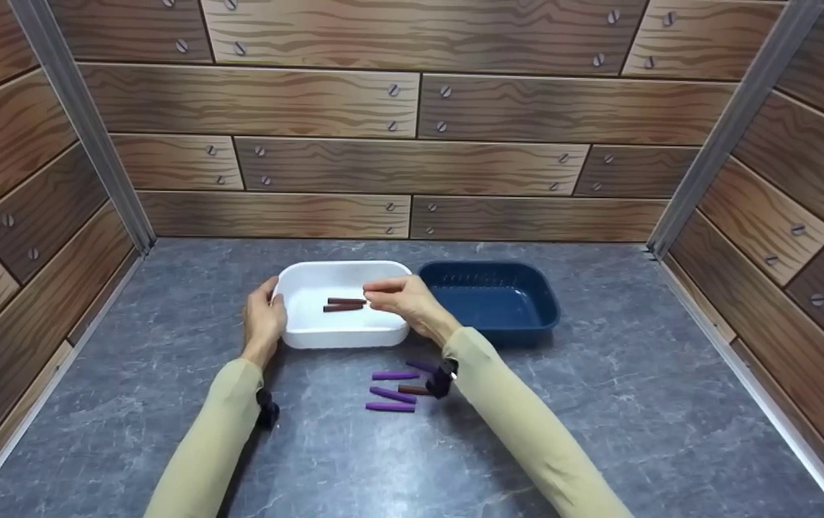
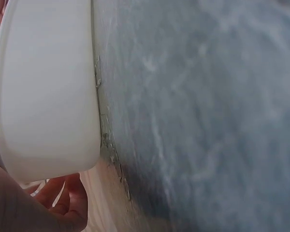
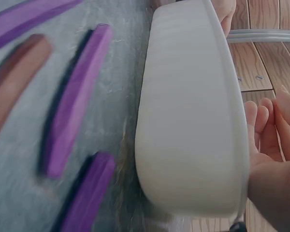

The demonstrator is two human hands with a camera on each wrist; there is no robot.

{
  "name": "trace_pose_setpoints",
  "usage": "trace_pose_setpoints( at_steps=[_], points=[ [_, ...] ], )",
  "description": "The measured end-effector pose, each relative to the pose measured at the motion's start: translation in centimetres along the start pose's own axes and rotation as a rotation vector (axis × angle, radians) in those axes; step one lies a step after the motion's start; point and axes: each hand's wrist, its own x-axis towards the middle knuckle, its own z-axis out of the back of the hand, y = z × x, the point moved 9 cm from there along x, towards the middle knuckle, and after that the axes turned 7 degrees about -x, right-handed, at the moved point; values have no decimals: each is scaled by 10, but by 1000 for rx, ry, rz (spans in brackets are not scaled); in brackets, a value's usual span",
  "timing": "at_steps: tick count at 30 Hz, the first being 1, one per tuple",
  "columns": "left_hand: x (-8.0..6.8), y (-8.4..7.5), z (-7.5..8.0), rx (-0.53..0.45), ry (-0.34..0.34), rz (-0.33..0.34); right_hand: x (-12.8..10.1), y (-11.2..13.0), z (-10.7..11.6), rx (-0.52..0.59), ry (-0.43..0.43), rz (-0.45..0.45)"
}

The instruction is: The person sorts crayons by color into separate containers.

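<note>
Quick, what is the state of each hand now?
Left hand: grips the white tray.
Right hand: over the tray, fingers curled; holding anything cannot be told.

A grey marbled tabletop (image 1: 635,403) bears a white tray (image 1: 340,334), blue tray (image 1: 527,316) and, seemingly, five sticks (image 1: 392,392).

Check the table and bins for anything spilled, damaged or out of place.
Nothing stands out. The white bin and blue bin sit upright side by side, two brown sticks lie inside the white one, and the purple sticks lie loose on the table, unbroken.
</note>
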Motion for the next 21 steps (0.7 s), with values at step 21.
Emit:
trace_pose_setpoints(
  at_steps=[21],
  points=[
    [1, 0, 1, -17, -15, 4, -48, -6, 35, -27, 7, 62]
  ],
)
